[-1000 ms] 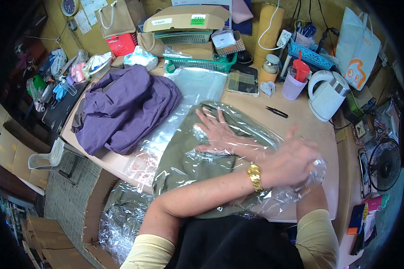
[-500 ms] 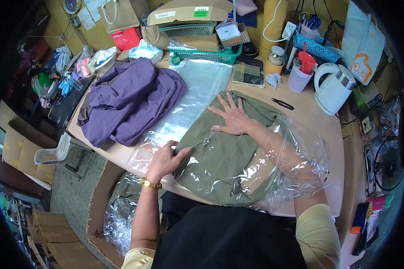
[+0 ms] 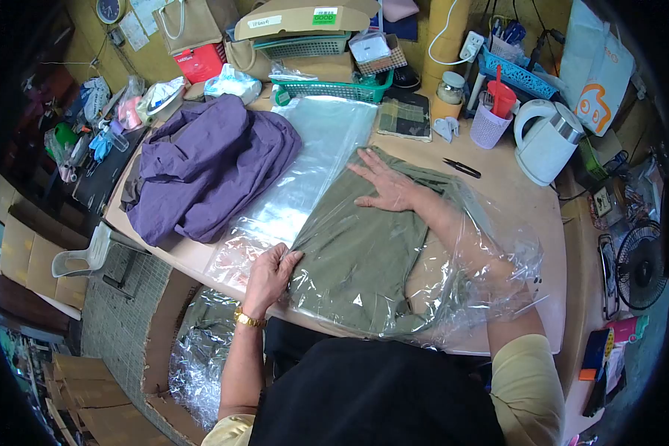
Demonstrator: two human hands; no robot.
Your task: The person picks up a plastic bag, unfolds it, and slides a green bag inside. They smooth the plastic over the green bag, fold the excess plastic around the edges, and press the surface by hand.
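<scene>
An olive-green folded garment (image 3: 357, 260) lies on the table inside a clear plastic bag (image 3: 490, 297). Through the bag's mouth at the right goes my right arm, and my right hand (image 3: 386, 186) rests flat on the far part of the garment, fingers stretched out. My left hand (image 3: 270, 279), with a gold watch on its wrist, pinches the bag's left edge between thumb and fingers. Left of the garment lies a stack of flat clear plastic bags (image 3: 327, 141). A crumpled purple garment (image 3: 208, 167) sits beyond my left hand.
Small black thread snips (image 3: 462, 169) lie right of the garment. A white kettle (image 3: 550, 141), a lilac cup (image 3: 490, 125) and a green basket (image 3: 334, 90) stand at the back. Below the table's left edge, a cardboard box (image 3: 156, 334) holds plastic-wrapped items.
My left hand has closed on the bag's edge, and the plastic there is pulled tauter. My right hand stays flat on the garment, its fingers slightly less spread. The view has shifted slightly.
</scene>
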